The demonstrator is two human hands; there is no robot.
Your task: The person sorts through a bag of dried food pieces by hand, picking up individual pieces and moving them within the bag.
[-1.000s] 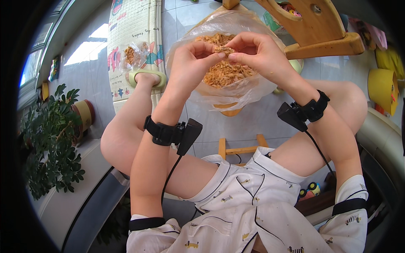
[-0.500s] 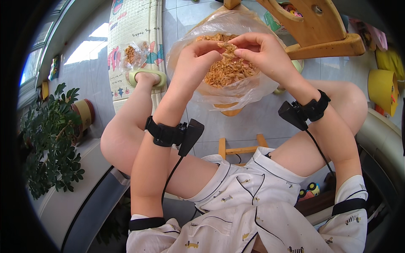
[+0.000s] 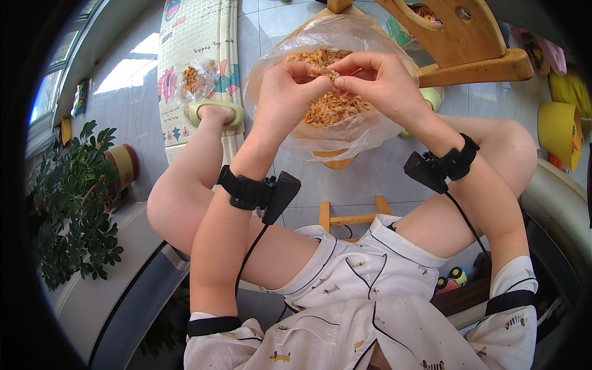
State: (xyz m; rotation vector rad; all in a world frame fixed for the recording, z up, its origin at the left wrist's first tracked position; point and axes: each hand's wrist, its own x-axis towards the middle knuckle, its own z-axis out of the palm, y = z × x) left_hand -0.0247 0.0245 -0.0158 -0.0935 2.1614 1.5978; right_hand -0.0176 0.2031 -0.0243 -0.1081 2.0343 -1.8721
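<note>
My left hand (image 3: 285,92) and my right hand (image 3: 383,81) meet over a spread clear plastic bag (image 3: 354,140). Fingers and thumbs of both are closed on a small orange-brown dried piece, seemingly a dried shrimp (image 3: 323,73); the fingers partly cover it. Below them a heap of similar dried shrimp (image 3: 336,112) lies in the bag, which rests on a small wooden stool (image 3: 338,164). A black strap with a wired black device sits on each of my wrists.
A smaller clear bag of orange-brown bits (image 3: 192,80) lies on a patterned mat (image 3: 197,31) to the left. At the upper right stands a wooden chair (image 3: 450,43). A leafy plant (image 3: 74,203), a yellow bucket (image 3: 558,132) and a toy car (image 3: 455,279) are around me.
Both hands have dipped slightly, and my left hand has shifted a little right. The fingertips are closer together, covering more of the held piece.
</note>
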